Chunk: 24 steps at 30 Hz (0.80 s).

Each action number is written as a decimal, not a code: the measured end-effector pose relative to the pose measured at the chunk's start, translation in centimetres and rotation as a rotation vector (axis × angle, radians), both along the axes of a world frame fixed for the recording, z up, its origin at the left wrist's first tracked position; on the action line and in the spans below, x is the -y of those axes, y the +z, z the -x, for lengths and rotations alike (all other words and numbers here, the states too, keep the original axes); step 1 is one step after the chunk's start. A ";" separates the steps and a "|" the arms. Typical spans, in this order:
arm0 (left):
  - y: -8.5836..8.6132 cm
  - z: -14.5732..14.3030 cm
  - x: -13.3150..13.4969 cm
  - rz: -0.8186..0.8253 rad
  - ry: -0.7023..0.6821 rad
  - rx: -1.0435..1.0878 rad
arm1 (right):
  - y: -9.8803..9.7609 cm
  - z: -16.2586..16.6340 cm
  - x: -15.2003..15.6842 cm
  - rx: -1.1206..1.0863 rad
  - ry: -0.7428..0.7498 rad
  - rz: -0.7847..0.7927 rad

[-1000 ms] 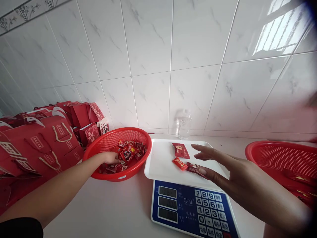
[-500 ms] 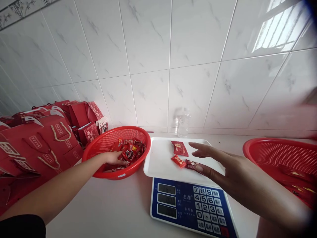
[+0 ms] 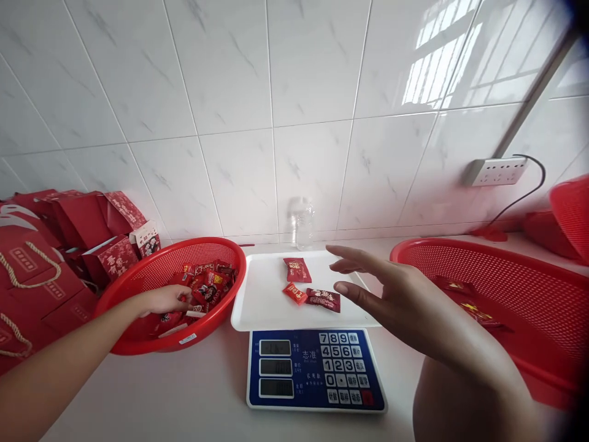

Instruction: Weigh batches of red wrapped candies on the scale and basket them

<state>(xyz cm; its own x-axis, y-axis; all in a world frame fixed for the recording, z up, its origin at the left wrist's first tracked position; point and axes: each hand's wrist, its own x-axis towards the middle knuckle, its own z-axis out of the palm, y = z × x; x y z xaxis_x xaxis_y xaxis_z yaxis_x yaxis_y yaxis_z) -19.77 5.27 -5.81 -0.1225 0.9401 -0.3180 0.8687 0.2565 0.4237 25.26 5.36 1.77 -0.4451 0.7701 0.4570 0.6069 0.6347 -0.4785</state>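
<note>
My left hand reaches into the left red plastic basket, its fingers curled together among the wrapped candies. What sits between those fingertips is too small to make out. Over the right part of the white scale tray, my right hand hovers with fingers and thumb apart and nothing between them. Three candies lie on the tray to its left: a square red packet, a small bright red candy and a dark red candy.
The scale's blue keypad panel faces me below the tray. A second red basket with a few packets stands at right. Red gift bags crowd the left. A clear bottle and a power strip are by the tiled wall.
The view has swung right, bringing the power strip and more of the right basket into sight. My right hand has come off the dark red candy. My left fingers have curled in.
</note>
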 end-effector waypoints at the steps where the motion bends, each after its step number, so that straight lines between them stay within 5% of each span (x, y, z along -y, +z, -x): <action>1: 0.4 0.4 -0.1 -0.006 -0.004 -0.001 | -0.1 0.0 0.0 -0.001 0.003 0.003; 7: 4.9 2.0 -0.1 -0.135 0.051 0.026 | -0.7 -0.2 -0.6 0.015 0.012 -0.036; 12: 7.6 -1.9 -0.4 -0.403 0.048 0.206 | -0.9 0.9 -0.6 -0.019 0.077 -0.028; 18: 7.8 -11.8 -0.6 -0.402 -0.227 0.508 | -2.1 4.5 -1.7 -0.169 0.196 0.117; 24: 5.9 -18.8 -1.9 -0.455 -0.411 0.560 | -3.8 6.3 -4.3 -0.368 0.276 0.380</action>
<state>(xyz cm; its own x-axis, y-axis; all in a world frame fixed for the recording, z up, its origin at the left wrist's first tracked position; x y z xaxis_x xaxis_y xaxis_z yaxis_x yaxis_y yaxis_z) -1.01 7.18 0.07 0.3226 0.9267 0.1927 0.4856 -0.3368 0.8067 19.01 9.70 -2.00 -0.5164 0.7886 0.3337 0.1954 0.4880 -0.8507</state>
